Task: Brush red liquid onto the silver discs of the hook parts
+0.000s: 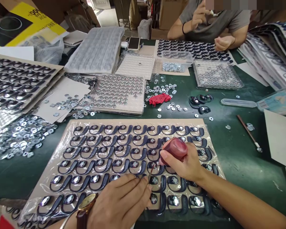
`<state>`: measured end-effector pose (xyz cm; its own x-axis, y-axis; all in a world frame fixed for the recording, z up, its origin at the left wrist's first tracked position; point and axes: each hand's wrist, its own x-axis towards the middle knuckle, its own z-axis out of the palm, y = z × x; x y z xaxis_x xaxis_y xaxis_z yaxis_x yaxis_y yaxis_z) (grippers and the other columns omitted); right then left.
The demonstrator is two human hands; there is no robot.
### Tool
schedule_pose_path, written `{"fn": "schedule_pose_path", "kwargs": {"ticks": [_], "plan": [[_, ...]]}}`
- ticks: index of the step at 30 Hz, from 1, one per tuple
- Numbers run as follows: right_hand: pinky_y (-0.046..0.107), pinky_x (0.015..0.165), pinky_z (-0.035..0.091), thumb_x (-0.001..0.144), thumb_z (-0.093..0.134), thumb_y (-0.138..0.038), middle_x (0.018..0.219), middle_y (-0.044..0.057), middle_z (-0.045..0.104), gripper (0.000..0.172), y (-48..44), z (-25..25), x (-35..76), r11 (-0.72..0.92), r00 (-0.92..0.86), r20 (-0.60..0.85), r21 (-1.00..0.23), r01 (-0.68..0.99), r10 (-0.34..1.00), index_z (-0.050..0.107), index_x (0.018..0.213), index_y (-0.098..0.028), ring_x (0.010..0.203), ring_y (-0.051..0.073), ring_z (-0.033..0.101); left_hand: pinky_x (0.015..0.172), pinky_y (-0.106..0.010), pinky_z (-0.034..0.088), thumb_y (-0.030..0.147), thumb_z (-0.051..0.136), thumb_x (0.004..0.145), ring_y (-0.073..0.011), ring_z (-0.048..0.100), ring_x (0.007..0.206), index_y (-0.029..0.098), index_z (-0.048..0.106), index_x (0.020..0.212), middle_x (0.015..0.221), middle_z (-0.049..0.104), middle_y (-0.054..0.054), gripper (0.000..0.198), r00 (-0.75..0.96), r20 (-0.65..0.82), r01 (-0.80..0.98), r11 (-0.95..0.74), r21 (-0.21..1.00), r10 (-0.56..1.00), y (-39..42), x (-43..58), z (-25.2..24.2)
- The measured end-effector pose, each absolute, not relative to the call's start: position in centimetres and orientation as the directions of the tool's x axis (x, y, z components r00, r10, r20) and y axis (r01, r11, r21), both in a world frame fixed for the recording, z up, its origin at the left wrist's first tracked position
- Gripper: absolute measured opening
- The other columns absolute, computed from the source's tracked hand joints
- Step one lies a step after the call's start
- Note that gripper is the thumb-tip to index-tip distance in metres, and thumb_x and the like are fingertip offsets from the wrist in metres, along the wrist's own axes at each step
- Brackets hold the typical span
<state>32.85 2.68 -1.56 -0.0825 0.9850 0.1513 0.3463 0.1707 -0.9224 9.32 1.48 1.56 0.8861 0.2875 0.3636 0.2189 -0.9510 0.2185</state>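
A sheet of cardboard (138,121) under clear film lies in front of me, bearing rows of dark curved pieces, each with a shiny round setting. My right hand (189,163) wraps round a dark red squeeze bottle (175,149), tilted with its narrow end close to one piece (152,165) near the middle. My left hand (124,198) rests low on the sheet, fingers together. From its fingertips a thin pointed stick (151,174) reaches up to that same piece. Part of the stick and several pieces are hidden by my hands.
Loose metal washers (21,135) are heaped at left. A tray of round settings (119,92), a red cloth (159,99) and a phone (133,43) lie beyond the sheet. At right is a brown stick (249,132). A co-worker (214,28) sits opposite.
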Motion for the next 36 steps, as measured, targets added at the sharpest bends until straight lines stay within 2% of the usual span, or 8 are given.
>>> {"fn": "schedule_pose_path", "kwargs": {"ticks": [7, 14, 16, 19, 23, 26, 31, 36], "plan": [[0.024, 0.051, 0.051, 0.079, 0.064, -0.028, 0.057, -0.001, 0.065, 0.012, 2.5, -1.6, 32.7, 0.138, -0.149, 0.095, -0.942, 0.305, 0.984, 0.062, 0.084, -0.018, 0.050, 0.013, 0.061, 0.087, -0.032, 0.052, 0.008, 0.044, 0.089, -0.0174, 0.062, 0.100, 0.005, 0.060, 0.107, 0.106, 0.067, -0.010, 0.025, 0.826, 0.415, 0.247, -0.906, 0.344, 0.382, 2.0, 9.3, 1.4], [0.026, 0.054, 0.052, 0.079, 0.065, -0.027, 0.064, 0.001, 0.067, 0.013, 2.9, 0.5, 33.9, 0.121, -0.193, 0.089, -0.980, 0.156, 0.977, 0.061, 0.087, -0.017, 0.055, 0.015, 0.064, 0.086, -0.029, 0.052, 0.005, 0.047, 0.085, -0.0146, 0.062, 0.101, 0.010, 0.059, 0.109, 0.105, 0.068, -0.007, 0.028, 0.770, 0.426, 0.279, -0.852, 0.443, 0.475, 2.2, 9.1, 1.3], [0.026, 0.058, 0.053, 0.082, 0.063, -0.029, 0.069, 0.001, 0.068, 0.011, 3.4, 2.2, 35.2, 0.058, -0.234, 0.019, -0.985, 0.162, 0.972, 0.062, 0.085, -0.019, 0.059, 0.015, 0.065, 0.085, -0.029, 0.053, 0.007, 0.048, 0.086, -0.0148, 0.062, 0.101, 0.010, 0.058, 0.112, 0.108, 0.067, -0.008, 0.028, 0.772, 0.430, 0.285, -0.859, 0.425, 0.469, 1.9, 8.9, 1.2], [0.026, 0.065, 0.053, 0.076, 0.069, -0.033, 0.074, 0.001, 0.069, 0.015, 3.5, 4.3, 36.8, 0.038, -0.322, -0.040, -0.972, 0.231, 0.946, 0.063, 0.081, -0.020, 0.067, 0.016, 0.067, 0.084, -0.030, 0.054, 0.012, 0.054, 0.086, -0.0170, 0.063, 0.100, 0.007, 0.059, 0.112, 0.109, 0.066, -0.009, 0.026, 0.806, 0.445, 0.274, -0.913, 0.304, 0.390, 1.0, 8.5, 1.3], [0.027, 0.064, 0.054, 0.075, 0.070, -0.031, 0.077, 0.002, 0.070, 0.020, 1.8, 3.4, 35.8, -0.015, -0.247, -0.071, -0.976, 0.219, 0.966, 0.062, 0.089, -0.020, 0.071, 0.018, 0.068, 0.093, -0.032, 0.052, 0.015, 0.052, 0.089, -0.0193, 0.060, 0.107, 0.006, 0.061, 0.109, 0.112, 0.065, -0.009, 0.023, 0.863, 0.419, 0.241, -0.959, 0.149, 0.282, -0.8, 8.0, 1.4], [0.026, 0.057, 0.054, 0.081, 0.063, -0.027, 0.069, 0.002, 0.069, 0.013, 0.3, 1.2, 33.7, -0.038, -0.162, -0.065, -0.986, 0.163, 0.985, 0.060, 0.091, -0.018, 0.060, 0.016, 0.067, 0.094, -0.032, 0.051, 0.015, 0.053, 0.088, -0.0196, 0.061, 0.106, 0.007, 0.062, 0.108, 0.108, 0.067, -0.010, 0.023, 0.874, 0.407, 0.230, -0.964, 0.134, 0.265, -1.7, 8.1, 1.4], [0.026, 0.056, 0.055, 0.080, 0.063, -0.025, 0.065, 0.001, 0.070, 0.013, -0.6, -0.8, 32.0, 0.073, -0.160, 0.052, -0.989, 0.125, 0.986, 0.058, 0.090, -0.019, 0.057, 0.016, 0.067, 0.082, -0.030, 0.057, 0.012, 0.049, 0.090, -0.0188, 0.067, 0.091, 0.006, 0.065, 0.100, 0.095, 0.070, -0.010, 0.020, 0.867, 0.443, 0.191, -0.974, 0.123, 0.226, -1.8, 8.9, 1.9], [0.027, 0.053, 0.055, 0.077, 0.065, -0.026, 0.066, 0.002, 0.069, 0.018, -0.6, -1.0, 32.2, 0.156, -0.194, 0.112, -0.961, 0.227, 0.975, 0.059, 0.091, -0.017, 0.056, 0.016, 0.066, 0.079, -0.029, 0.057, 0.010, 0.041, 0.092, -0.0185, 0.068, 0.088, 0.006, 0.066, 0.096, 0.093, 0.071, -0.009, 0.026, 0.864, 0.443, 0.211, -0.971, 0.113, 0.239, -1.8, 9.5, 2.5]]}}
